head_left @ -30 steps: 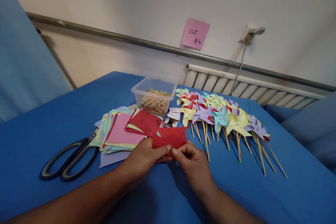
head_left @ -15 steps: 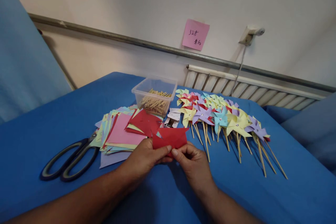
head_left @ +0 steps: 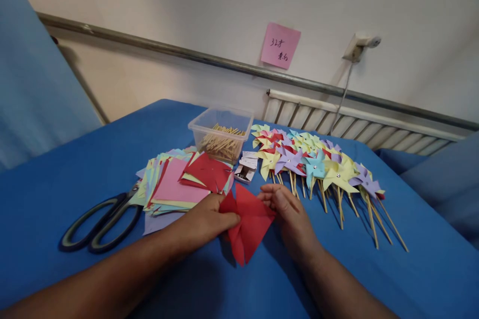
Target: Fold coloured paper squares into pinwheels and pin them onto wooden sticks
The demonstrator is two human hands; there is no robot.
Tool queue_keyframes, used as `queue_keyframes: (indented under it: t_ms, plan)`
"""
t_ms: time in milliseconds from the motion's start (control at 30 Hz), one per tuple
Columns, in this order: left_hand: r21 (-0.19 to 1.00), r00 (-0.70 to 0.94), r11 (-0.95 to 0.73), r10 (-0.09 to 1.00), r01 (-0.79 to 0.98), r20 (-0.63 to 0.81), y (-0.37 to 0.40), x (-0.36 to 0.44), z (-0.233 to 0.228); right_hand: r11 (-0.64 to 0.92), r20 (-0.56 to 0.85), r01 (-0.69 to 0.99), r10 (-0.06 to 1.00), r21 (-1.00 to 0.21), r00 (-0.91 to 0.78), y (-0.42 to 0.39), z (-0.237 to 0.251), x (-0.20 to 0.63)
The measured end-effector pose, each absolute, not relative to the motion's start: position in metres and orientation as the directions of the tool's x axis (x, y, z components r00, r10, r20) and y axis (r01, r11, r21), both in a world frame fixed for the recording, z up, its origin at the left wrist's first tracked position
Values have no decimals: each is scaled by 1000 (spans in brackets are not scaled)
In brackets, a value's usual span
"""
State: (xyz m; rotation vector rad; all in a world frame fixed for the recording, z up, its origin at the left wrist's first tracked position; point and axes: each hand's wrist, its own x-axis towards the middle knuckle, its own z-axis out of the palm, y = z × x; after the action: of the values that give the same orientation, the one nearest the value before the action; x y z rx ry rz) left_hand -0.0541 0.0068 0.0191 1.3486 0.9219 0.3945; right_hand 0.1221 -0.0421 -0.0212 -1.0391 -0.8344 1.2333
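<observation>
A red paper square (head_left: pixel 251 222), with slits cut in from its corners, is pinched at its left side by my left hand (head_left: pixel 214 217), thumb on top. My right hand (head_left: pixel 288 217) is at the paper's right edge with its fingers curved and apart; it does not appear to grip the paper. Just beyond my left hand lies a stack of coloured paper squares (head_left: pixel 174 183), with a red cut sheet (head_left: pixel 208 172) on top at its right. A small open white box (head_left: pixel 247 164) with dark bits inside stands behind the paper.
A clear plastic tub (head_left: pixel 198 132) of thin wooden sticks (head_left: pixel 220 144) stands at the back. Finished paper pinwheels (head_left: pixel 314 167) on sticks lie in rows to the right. Large scissors (head_left: pixel 108 219) rest at the left on the blue cloth (head_left: pixel 93 159). A radiator (head_left: pixel 310 118) is behind.
The red paper has been turned and opened out, so its face and slits show. My right hand has let go and moved slightly right; my left hand keeps its hold.
</observation>
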Motion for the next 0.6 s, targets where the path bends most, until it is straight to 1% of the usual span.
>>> queue_keyframes:
  t_ms: [100, 167, 267, 333, 400, 467, 533, 600]
  plan:
    - [944, 643, 115, 706, 309, -296, 5, -55, 19, -52, -51, -273, 999, -961, -12, -45, -17, 119]
    - [939, 668, 38, 693, 341, -271, 4, -55, 17, -69, -47, -254, 995, -965, -91, -49, -16, 113]
    - [907, 690, -57, 669, 417, -275, 2, -55, 15, -56, -33, -240, 995, -969, -98, -53, -18, 104]
    - [894, 691, -86, 668, 440, -276, 1, -55, 15, -54, -35, -250, 996, -967, -79, -53, -19, 100]
    - [899, 674, -76, 690, 431, -264, 1, -53, 16, -53, -42, -281, 998, -958, -47, -52, -19, 98]
    - [915, 628, -32, 737, 403, -250, 2, -52, 16, -51, -53, -341, 999, -939, -4, -50, -19, 97]
    - [935, 563, 51, 787, 351, -254, 3, -51, 18, -54, -72, -422, 997, -905, 27, -48, -20, 98]
    - [949, 518, 189, 802, 251, -297, 3, -50, 20, -60, -90, -494, 995, -867, 38, -46, -23, 98]
